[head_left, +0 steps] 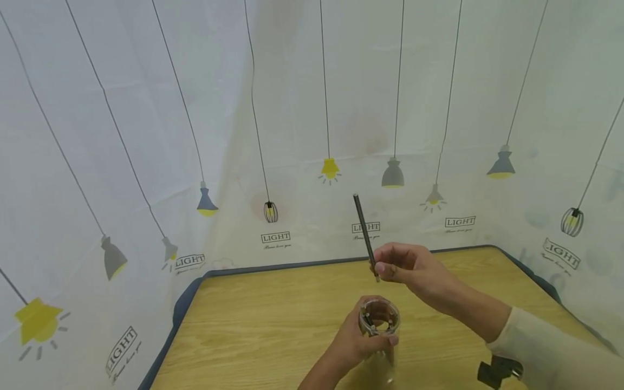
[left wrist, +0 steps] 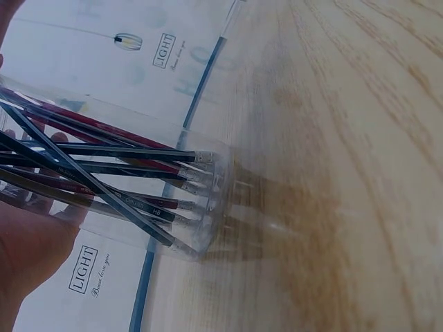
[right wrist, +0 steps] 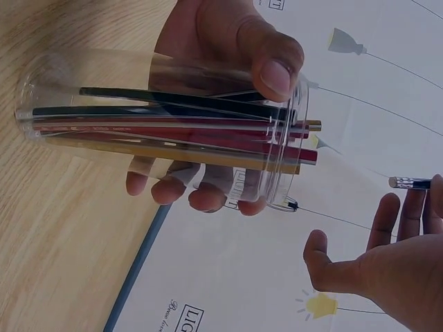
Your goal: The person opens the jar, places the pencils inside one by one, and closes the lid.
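A clear cup (head_left: 379, 325) of pencils (right wrist: 173, 131) is being gripped by the left hand (head_left: 353, 338) on the table (head_left: 253, 319). A dark pencil (head_left: 364, 233) is being pinched by the right hand (head_left: 407, 265) just above the cup. Judging by this, one pencil is being handled singly; careful alignment with the cup's mouth would be needed next.

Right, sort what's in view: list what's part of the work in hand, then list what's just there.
In the work:
- clear plastic cup, gripped by the left hand
- pencils in the cup
- single dark pencil, pinched by the right hand

Just there:
- wooden table
- lamp-print backdrop
- black clip at the right wrist
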Available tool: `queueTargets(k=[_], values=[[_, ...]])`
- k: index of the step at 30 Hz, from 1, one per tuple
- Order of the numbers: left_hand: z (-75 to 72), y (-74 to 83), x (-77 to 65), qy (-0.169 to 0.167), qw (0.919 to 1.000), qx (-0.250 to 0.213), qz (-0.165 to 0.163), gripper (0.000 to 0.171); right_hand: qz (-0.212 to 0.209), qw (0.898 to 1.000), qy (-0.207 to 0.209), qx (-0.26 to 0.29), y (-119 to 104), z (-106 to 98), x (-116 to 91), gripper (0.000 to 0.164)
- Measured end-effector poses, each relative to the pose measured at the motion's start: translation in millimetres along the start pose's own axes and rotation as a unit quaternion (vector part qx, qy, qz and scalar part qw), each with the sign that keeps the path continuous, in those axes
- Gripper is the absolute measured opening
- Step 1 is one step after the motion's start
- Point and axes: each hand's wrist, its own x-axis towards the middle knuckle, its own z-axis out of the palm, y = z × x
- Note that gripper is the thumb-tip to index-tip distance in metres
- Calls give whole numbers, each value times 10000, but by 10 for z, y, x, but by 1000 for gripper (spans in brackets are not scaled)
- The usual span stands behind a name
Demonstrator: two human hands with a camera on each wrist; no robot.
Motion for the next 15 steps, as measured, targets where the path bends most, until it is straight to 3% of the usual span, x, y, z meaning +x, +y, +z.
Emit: queueTargets(k=[15], values=[[2,-3,-2,18,10000,9,-27,64,70,10000,7,29,-10,0,9,15]])
